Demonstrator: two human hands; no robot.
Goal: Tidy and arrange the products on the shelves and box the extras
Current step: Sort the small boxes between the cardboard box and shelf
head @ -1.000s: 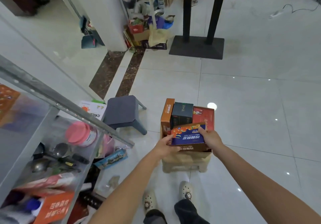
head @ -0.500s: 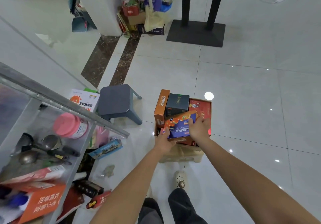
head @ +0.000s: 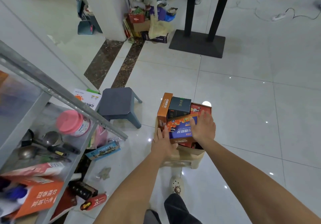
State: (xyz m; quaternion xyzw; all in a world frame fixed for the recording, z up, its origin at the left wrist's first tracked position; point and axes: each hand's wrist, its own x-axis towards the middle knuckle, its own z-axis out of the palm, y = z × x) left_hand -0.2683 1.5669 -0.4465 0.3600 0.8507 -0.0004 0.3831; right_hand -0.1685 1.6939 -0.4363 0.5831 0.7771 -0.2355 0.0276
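shoe: our pale clog on white tile, nearest to us.
floor by shelf: a red tube and a dark box lie loose at the rack's foot, with a blue flat pack a bit further on.
shelf: metal rack on our left. The lower tier holds an orange carton, tilted. The tier above holds ladles lying flat and a pink-lidded jar.
cardboard box: brown and open-topped, just ahead of the shoe, filled above its rim. It sits on something beige; we can't tell what.
contents: a blue-and-orange pack lies flat on top at the near side. Behind it stand an orange box at left, a dark green box in the middle and a red box at right.
left hand: fingers straight against the pack's left end, nothing grasped.
right hand: palm flat on the pack's right side, fingers straight, pressing rather than gripping.
stool: grey plastic, left of the cardboard box and apart from it.
far: the table base is black. By the pillar we see a far carton amid bags, its contents unreadable.
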